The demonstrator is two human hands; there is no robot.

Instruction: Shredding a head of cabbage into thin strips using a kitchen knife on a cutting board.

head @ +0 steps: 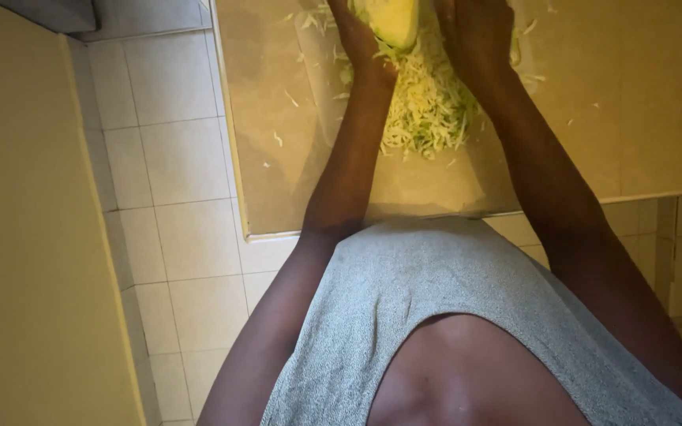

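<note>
My left hand (359,39) rests against a pale green cabbage piece (395,20) at the top edge of the view and holds it down. My right hand (475,31) is just right of the cabbage, seen from the back and cut off by the frame; what it holds is hidden. A heap of shredded cabbage (428,106) lies between my forearms on a pale cutting board (436,189) on the beige counter (641,118).
Stray shreds are scattered on the counter near its left edge (278,142). White floor tiles (175,158) lie left of the counter, with a yellow wall (25,237) beyond. My grey top (404,292) fills the lower view.
</note>
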